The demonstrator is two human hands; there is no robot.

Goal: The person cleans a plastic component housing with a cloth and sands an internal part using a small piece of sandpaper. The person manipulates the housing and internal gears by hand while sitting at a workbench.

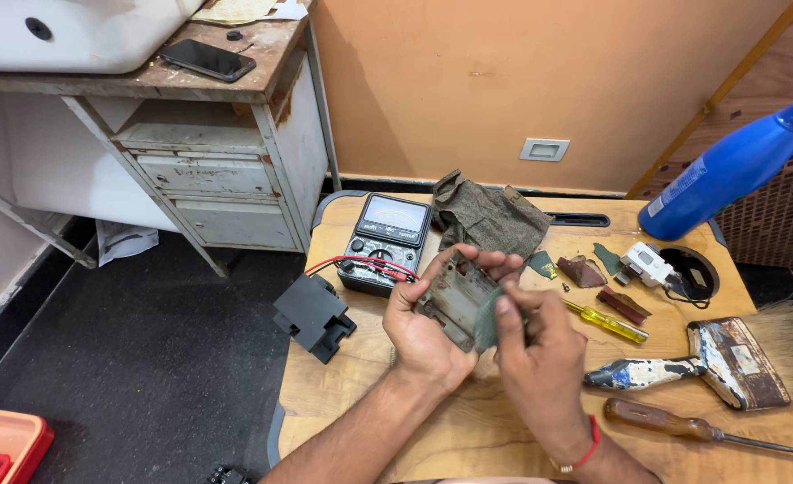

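Low in the middle of the frame, the left hand (pixel 423 336) holds a worn, grey rectangular plate (pixel 455 296) tilted up off the wooden worktop (pixel 468 430), its grip wrapped around the plate's lower left edge with the fingertips curling over the top. The right hand (pixel 535 345) presses a small green scrap of abrasive cloth (pixel 488 315) against the plate's right side, thumb and fingers pinched tight on it; a red thread band sits on that wrist.

Just above and left of the hands stands an analog multimeter (pixel 387 240) with red and black leads (pixel 369 264) trailing across its lower face. A black plastic block (pixel 314 315) rests at the worktop's left edge. A crumpled brownish rag (pixel 486 215) lies behind the hands, touching the meter's right side.

To the right of the hands lie a yellow-handled screwdriver (pixel 610 323), a few small dark red and green scraps (pixel 585 271), a white plug (pixel 647 264), a paint-spattered wide brush (pixel 728 358) and, nearest the lower edge, a wooden-handled screwdriver (pixel 692 427). A blue spray bottle (pixel 728 170) leans in at the upper right.

In the upper left, a rusty metal cabinet (pixel 226 179) carries a dark phone (pixel 208 60) on its top.
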